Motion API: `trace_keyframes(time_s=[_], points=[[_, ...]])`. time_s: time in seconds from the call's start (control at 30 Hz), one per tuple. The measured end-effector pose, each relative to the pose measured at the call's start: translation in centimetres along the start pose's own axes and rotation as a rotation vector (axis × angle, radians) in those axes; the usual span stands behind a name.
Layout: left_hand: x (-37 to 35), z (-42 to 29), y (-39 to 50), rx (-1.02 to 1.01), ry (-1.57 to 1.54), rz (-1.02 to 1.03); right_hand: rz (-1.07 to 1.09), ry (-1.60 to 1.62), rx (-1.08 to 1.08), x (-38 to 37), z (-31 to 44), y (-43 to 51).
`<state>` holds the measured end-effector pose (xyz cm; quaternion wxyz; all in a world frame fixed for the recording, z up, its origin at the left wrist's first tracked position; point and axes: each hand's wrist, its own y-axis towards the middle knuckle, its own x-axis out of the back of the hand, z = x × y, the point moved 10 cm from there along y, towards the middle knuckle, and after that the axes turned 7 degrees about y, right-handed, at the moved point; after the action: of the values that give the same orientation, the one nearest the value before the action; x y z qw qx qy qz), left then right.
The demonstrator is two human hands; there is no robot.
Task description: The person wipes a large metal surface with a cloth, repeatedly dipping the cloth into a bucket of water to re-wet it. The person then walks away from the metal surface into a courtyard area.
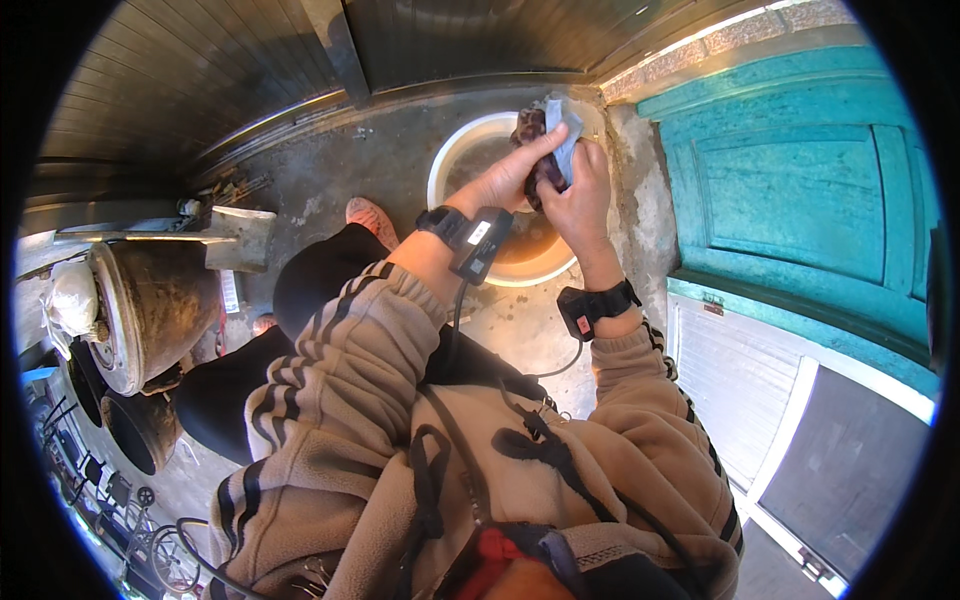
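Both hands are together above the far right part of a round pale basin (442, 169) on the floor. Brownish water (517, 244) lies in it. My left hand (510, 172) grips a dark brown mottled item (531, 127), apparently fabric, with its thumb against a light blue cloth (564, 124). My right hand (583, 196) is closed around the lower part of the blue cloth and touches the brown item's lower end. The fingers hide much of both, so whether the two are joined cannot be told. Each wrist wears a strapped black device with a cable.
A teal panelled door (795, 195) and a white framed panel (739, 375) stand at right. A dark panelled wall (225, 75) runs along the far side. At left are a large worn drum-like vessel (161, 307), a flat shovel-like blade (240, 238) and a dark pot (139, 427).
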<state>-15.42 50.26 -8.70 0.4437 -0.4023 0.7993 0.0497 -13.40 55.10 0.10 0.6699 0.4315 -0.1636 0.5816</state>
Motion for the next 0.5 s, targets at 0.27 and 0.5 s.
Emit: trace_keyframes(time_s=[0.27,0.5], points=[[-0.6,-0.6,-1.1,0.044,-0.043,0.011,0.024,0.897,-0.491,1.6,-7.4,-0.3],[-0.6,-0.2,-1.4,0.102,0.226,-0.048,0.134,1.315,-0.594,-1.6,-6.5,1.0]])
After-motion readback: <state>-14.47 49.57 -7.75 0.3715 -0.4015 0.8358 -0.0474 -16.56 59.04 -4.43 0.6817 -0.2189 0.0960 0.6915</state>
